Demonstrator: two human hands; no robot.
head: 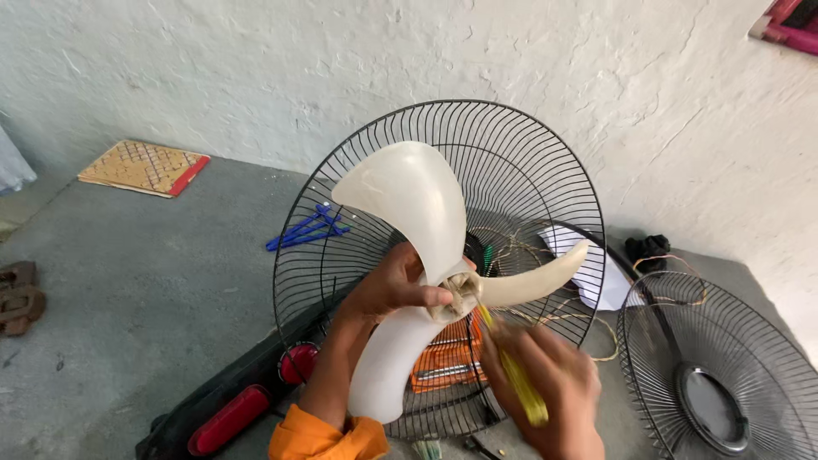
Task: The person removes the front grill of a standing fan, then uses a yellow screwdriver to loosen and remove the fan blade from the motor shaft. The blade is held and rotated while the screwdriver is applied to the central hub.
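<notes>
The left hand (394, 285) grips the white fan blade (417, 255) at its hub, steadying it against the black wire guard (545, 162), while the right hand (550, 383) clenches a yellow-handled screwdriver (515, 375) angled into the hub.

Open concrete floor (145, 281) left of the upright wire guard (545, 162); approach clear there. Right side crowded: second guard (724, 358) lying flat, loose wires (588, 319), white paper (609, 285). Fan blades (409, 204) block the guard's centre; wall (511, 60) close behind.
</notes>
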